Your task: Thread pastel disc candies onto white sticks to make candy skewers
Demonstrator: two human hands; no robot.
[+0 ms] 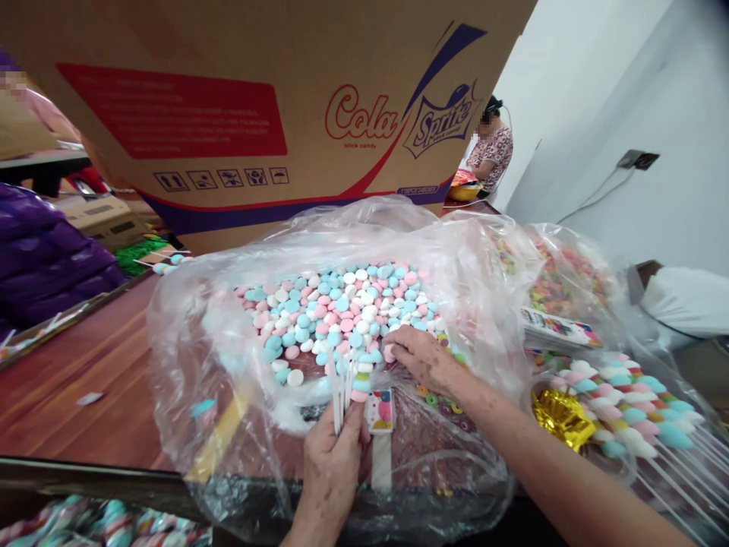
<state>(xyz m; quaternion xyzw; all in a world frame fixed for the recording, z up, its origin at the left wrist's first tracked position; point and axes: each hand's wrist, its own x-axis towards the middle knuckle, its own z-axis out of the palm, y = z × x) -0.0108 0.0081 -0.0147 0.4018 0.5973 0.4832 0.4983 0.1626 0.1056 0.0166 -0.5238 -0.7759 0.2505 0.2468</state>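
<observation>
My left hand (333, 456) is closed around several thin white sticks (340, 391) that point upward. It also grips a candy skewer (361, 384) with white, green, yellow and pink pieces stacked on it. Just right of that, my right hand (421, 357) has its fingers bent at the edge of the candy pile, with a pink candy (389, 353) at the fingertips. Round pink, blue and white candies (342, 304) lie heaped inside a large clear plastic bag (194, 327) spread open on the table. A small dotted card (380, 410) lies beside my left hand.
Behind the bag stands a big carton (307, 175) printed Cola and Sprite. Finished candy skewers (632, 403) and gold ties (561, 418) lie at right, below a stack of printed cards (561, 328). Wrapped candies (114, 524) fill a box below the table's edge. Another person (493, 152) sits farther back.
</observation>
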